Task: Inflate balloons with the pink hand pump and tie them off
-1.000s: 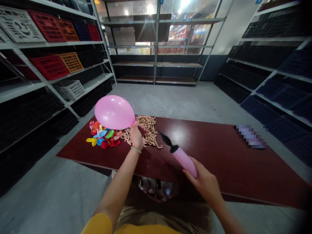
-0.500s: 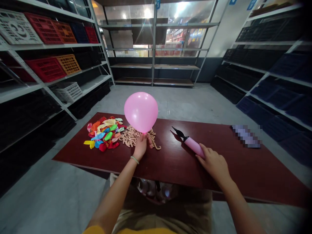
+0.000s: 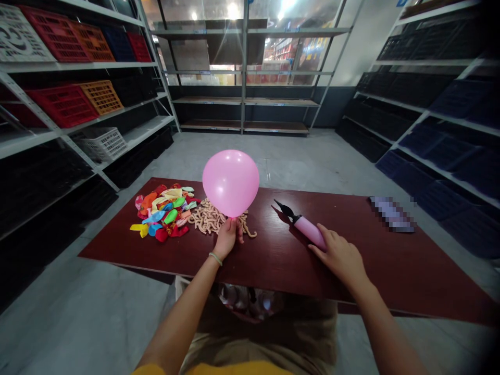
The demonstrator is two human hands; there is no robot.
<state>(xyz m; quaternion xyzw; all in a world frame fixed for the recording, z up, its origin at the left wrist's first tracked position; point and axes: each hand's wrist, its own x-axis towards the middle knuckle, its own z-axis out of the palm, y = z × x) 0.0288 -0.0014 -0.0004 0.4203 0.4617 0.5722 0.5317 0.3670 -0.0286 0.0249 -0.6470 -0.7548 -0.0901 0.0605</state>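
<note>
An inflated pink balloon (image 3: 230,182) stands upright above the table, its neck pinched between the thumb and fingers of my left hand (image 3: 227,238). Behind that hand lies a heap of beige long thin balloons (image 3: 207,217), partly hidden by the balloon and my fingers. To its left is a pile of uninflated balloons (image 3: 166,211) in many colours. My right hand (image 3: 344,258) is round the rear end of a pink balloon pump (image 3: 310,232), thumb on the near side. The pump's black nozzle points away to the left, close to the tabletop.
The dark red table (image 3: 269,265) spans the space before me. A blurred purple item (image 3: 392,214) lies at its right. Shelves with crates (image 3: 64,107) stand left, dark bins (image 3: 433,143) right, and a metal rack (image 3: 244,78) at the back.
The view has shifted slightly. The pink balloon sits a little further right and appears slightly larger, still in my left hand. My right hand stays at the pump, its thumb slightly further out.
</note>
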